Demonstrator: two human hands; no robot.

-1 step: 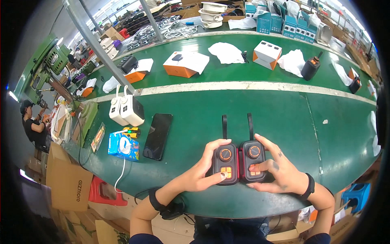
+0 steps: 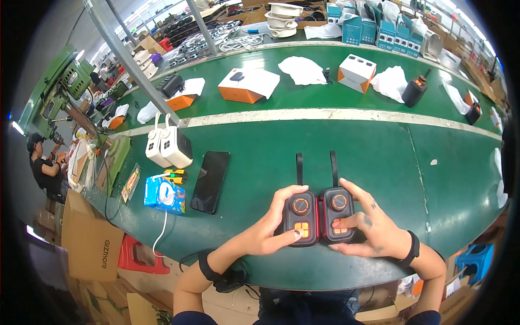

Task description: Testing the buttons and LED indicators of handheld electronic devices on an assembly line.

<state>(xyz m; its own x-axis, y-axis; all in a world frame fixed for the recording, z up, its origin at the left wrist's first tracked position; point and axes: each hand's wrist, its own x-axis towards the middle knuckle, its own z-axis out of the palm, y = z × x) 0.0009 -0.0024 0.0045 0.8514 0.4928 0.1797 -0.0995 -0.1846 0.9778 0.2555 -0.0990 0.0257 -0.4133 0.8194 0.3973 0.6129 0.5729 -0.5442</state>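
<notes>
Two matching black boxy devices with wrist straps stand side by side near the front of the green table, close together. Each has a round orange-ringed dial and a block of orange buttons on its face. My left hand (image 2: pixel 265 232) closes on the left device (image 2: pixel 300 205), fingers along its upper left side and thumb on the orange buttons. Around the right device (image 2: pixel 339 202) my right hand (image 2: pixel 383 232) is closed, with one finger at its top corner and another digit pressed on the buttons. The straps stick out from the far ends.
To the left lie a black phone (image 2: pixel 210 181), two white strap-handled units (image 2: pixel 176 149) and a blue box (image 2: pixel 164 194) with a white cable. Behind a pale ledge (image 2: pixel 303 114) stand orange-white boxes (image 2: pixel 356 73) and a black handheld device (image 2: pixel 415 90). Another person (image 2: pixel 46 168) works at far left.
</notes>
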